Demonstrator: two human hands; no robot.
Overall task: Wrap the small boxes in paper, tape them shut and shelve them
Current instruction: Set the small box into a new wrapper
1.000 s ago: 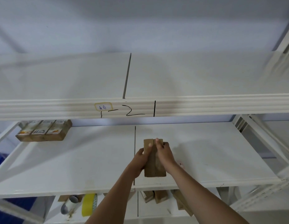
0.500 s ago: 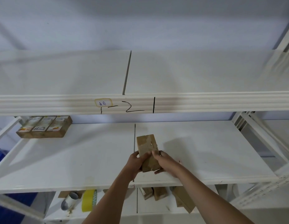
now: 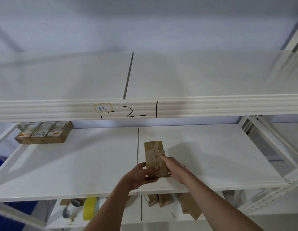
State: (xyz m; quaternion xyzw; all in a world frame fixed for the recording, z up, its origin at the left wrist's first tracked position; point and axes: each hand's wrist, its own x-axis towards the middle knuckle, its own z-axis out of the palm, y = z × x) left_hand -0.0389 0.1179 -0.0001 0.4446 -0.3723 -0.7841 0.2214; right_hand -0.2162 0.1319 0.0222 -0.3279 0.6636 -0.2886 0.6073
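Head view: lying flat on the white middle shelf board [image 3: 211, 155], the brown paper-wrapped rectangular box [image 3: 153, 155], its near end being gripped by the curled fingers of the left hand [image 3: 141, 174], the right hand [image 3: 175, 169] resting straight-fingered along its right top edge, fingertips pointing away.

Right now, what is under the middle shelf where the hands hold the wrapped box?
Under the middle shelf stand brown wrapped packages, a yellow tape roll and a bottle. The shelf covers their upper parts.
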